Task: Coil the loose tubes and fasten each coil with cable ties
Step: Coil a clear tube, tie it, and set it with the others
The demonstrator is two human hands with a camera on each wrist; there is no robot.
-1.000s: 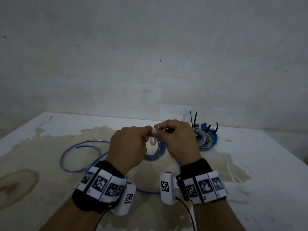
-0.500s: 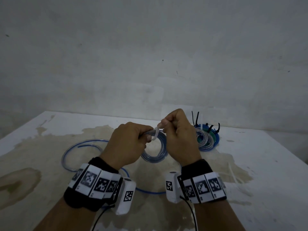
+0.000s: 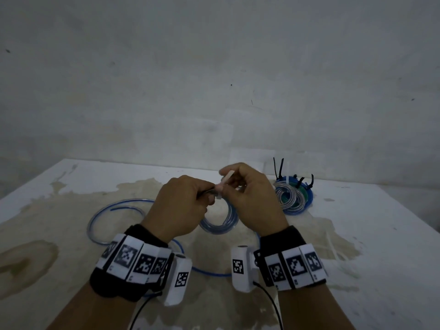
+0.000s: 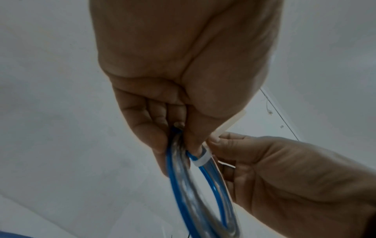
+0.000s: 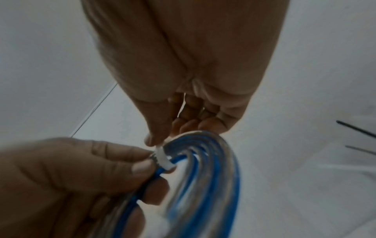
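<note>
Both hands are up off the table (image 3: 357,234) here, cinching a white tie (image 4: 201,158) round a blue coil (image 3: 220,222). The left hand (image 3: 181,210) has its fingers curled round the coil strands right next to the tie, thumb pressed on top, so it's gripping the coil. The right hand (image 3: 252,201) is pinching the tie's free tail between thumb and fingertips, with the tail poking up above the knuckles. In the left wrist view the band sits snug around only some of the strands as far as I can see, though it's blurry, so I can't tell if every loop is inside. If I were doing this bit I'd keep the left pinch tight beside the tie so the loops stay stacked flat, check no strand has slipped outside the band, then pull the tail straight out along its own line rather than sideways, just firm enough to hold without squashing the tubing. There's a long loose run of the tube (image 3: 114,210) trailing on the table, so watch its weight doesn't drag loops out. The done coils (image 3: 294,198) with black ties sit at the back right.
</note>
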